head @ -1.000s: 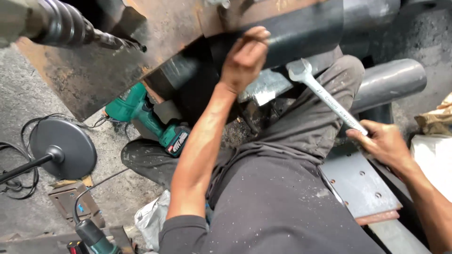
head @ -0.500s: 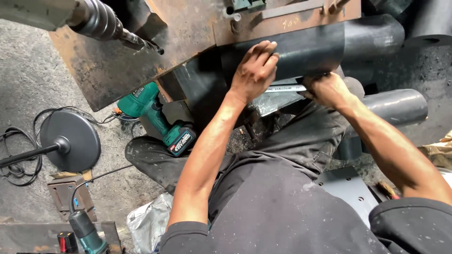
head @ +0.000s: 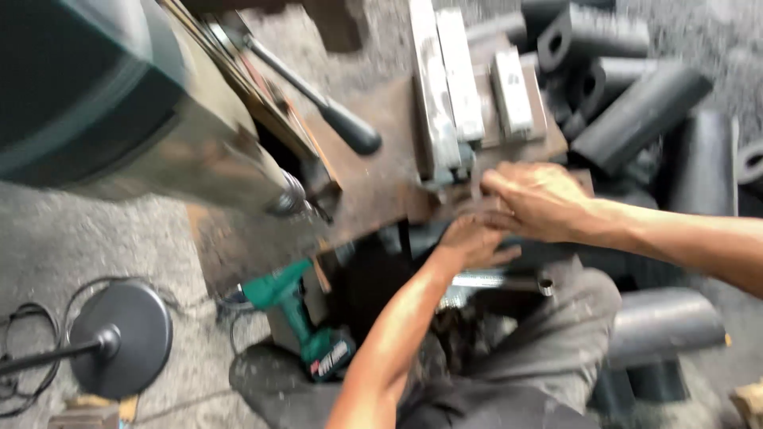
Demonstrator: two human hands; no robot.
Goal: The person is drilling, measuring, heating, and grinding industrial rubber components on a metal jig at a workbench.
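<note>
The picture is blurred by motion. My right hand (head: 534, 199) rests with curled fingers on the front end of a grey vise (head: 461, 95) bolted to a rusty steel table (head: 373, 183). My left hand (head: 475, 242) is just below it, at the table's front edge and touching the right hand. A silvery metal bar with a round end (head: 509, 281) lies right under my left hand, above my grey-trousered knee. Whether either hand grips anything is hidden by blur. The drill press head (head: 135, 119) and its chuck (head: 290, 199) hang to the left.
Several dark rubber-like cylinders (head: 636, 119) lie piled at the right. A black-knobbed lever (head: 334, 115) sticks out from the drill press. On the grey floor are a green cordless drill (head: 302, 318) and a round black stand base (head: 119, 338) with cables.
The view has swung up and closer to the table top and vise. My right hand, which held a wrench out to the right, has come in beside my left hand at the vise.
</note>
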